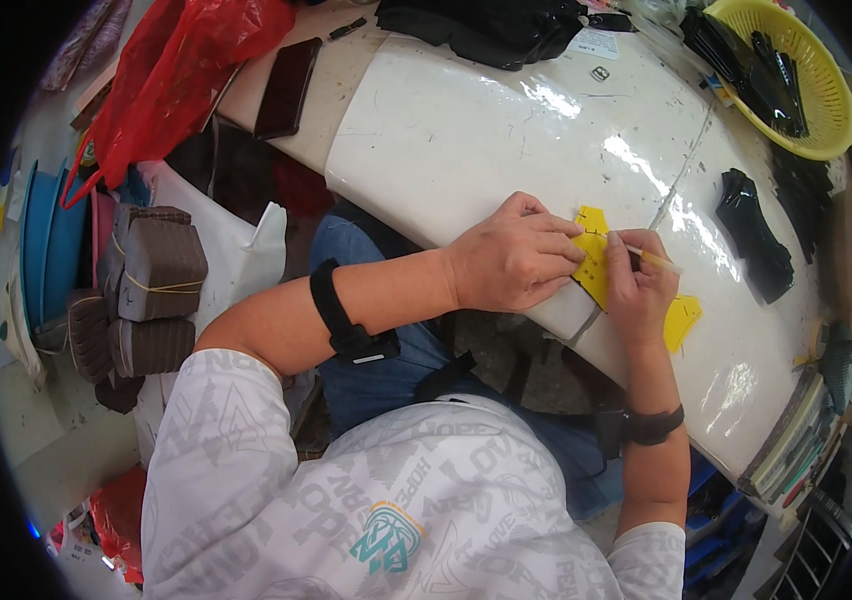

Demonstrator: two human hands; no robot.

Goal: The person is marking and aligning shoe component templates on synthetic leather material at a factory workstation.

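A flat yellow template (594, 255) with dark marks and angled edges lies at the near edge of the white table, its other end (683, 320) showing past my right wrist. My left hand (518, 255) rests palm down with fingers stretched out, their tips on the template's left edge. Closed around a slim, pale yellowish pen (658, 261), my right hand (643, 292) sits on the template's right part and covers its middle. The pen's tip points left, close to the yellow surface. Whatever lies beneath the template is mostly hidden.
Shiny black pieces (754, 235) lie to the right, below a yellow basket (836, 110) holding more. A black bundle (491, 30) and a dark phone (289, 88) lie at the far side. Left are a red plastic bag (181, 75) and banded brown stacks (161, 265).
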